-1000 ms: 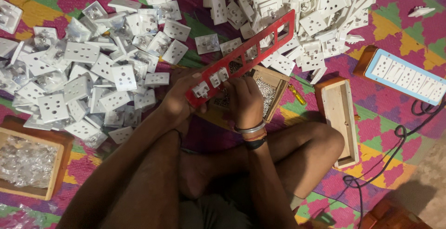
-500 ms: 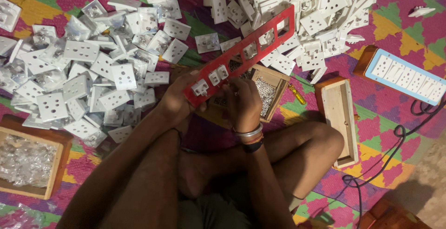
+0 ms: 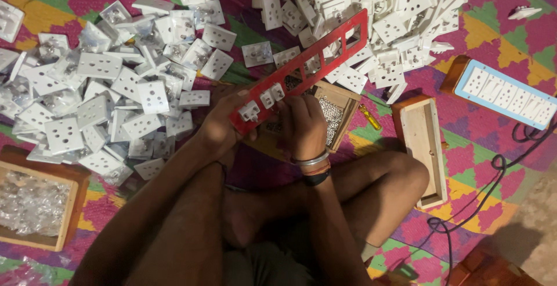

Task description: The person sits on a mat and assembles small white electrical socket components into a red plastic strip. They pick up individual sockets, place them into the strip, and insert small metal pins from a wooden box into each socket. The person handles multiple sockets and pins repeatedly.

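Note:
A long red panel frame (image 3: 325,60) with rectangular cut-outs slants from the middle up to the right. Two white socket modules (image 3: 264,101) sit in its lower end. My left hand (image 3: 217,126) grips that lower end from underneath. My right hand (image 3: 303,125), with bangles on the wrist, presses on the frame just right of the fitted modules, over a wooden box of small metal screws (image 3: 333,115). What its fingertips hold is hidden.
White socket modules lie in a pile at left (image 3: 104,89) and another at top right (image 3: 394,13). A wooden tray of clear bags (image 3: 35,205) is at lower left, an empty wooden box (image 3: 426,147) at right, a finished blue-edged board (image 3: 502,91) beyond it, black cable (image 3: 493,170) nearby.
The red frame has stayed in place. My right hand has shifted slightly along it near the fitted modules.

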